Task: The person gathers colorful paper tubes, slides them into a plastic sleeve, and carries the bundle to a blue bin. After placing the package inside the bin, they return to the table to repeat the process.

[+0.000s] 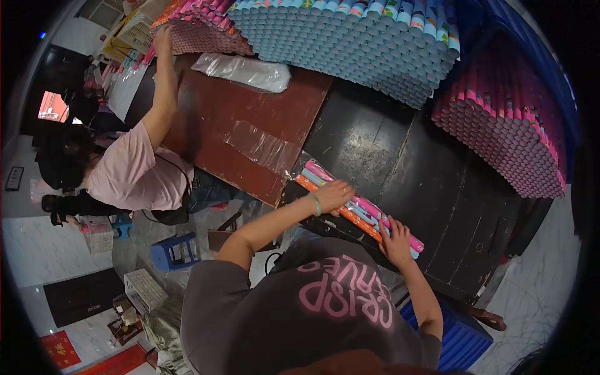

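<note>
A bundle of patterned tubes (365,214), pink, light blue and orange, lies slantwise along the near edge of the black table (431,219). Clear film shows around its upper left end. My left hand (335,195), with a bracelet at the wrist, is closed over the bundle's middle. Toward the lower right end, my right hand (395,242) grips the same bundle, its fingers over the top. The undersides of both hands are hidden. Left of the bundle, a clear plastic sleeve (262,145) lies flat on the reddish-brown tabletop (209,115).
Large stacks of light blue tubes (356,47) and pink tubes (506,125) stand at the back and right. A pile of clear plastic bags (244,72) lies at the back left. Another person (140,165) reaches toward more pink tubes (203,31). A blue stool (175,252) stands on the floor.
</note>
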Available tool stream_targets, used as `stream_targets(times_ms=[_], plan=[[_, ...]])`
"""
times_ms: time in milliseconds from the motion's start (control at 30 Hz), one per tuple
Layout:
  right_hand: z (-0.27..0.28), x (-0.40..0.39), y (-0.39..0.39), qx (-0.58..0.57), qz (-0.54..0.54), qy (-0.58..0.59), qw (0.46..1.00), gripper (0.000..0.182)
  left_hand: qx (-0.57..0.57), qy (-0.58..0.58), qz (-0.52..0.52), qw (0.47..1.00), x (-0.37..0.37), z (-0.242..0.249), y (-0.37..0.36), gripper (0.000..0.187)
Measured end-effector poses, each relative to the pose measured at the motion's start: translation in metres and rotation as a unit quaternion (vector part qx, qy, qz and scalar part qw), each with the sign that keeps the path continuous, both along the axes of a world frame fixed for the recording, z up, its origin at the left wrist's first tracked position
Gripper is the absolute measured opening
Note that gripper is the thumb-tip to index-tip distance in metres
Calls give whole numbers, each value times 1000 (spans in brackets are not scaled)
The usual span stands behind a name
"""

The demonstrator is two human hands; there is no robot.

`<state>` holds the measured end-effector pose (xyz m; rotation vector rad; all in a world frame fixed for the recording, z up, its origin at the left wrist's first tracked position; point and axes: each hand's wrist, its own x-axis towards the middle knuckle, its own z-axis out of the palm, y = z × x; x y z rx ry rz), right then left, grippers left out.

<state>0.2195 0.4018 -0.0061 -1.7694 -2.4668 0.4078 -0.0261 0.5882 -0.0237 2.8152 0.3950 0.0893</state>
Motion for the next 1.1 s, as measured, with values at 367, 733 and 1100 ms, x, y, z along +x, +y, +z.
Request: stream_targets(times_ms=[367,733,1100], plan=[[-3,-28,27,15,-25,-3,1000,60,-27,23,6,999,29,21,-13,118],[2,-34,31,12,-25,-16,999,64,51,-20,70,996,-74,-5,50,92],[3,-35,30,7,-23,-20,1000,65,22,15,73,997,-80,13,60,99]])
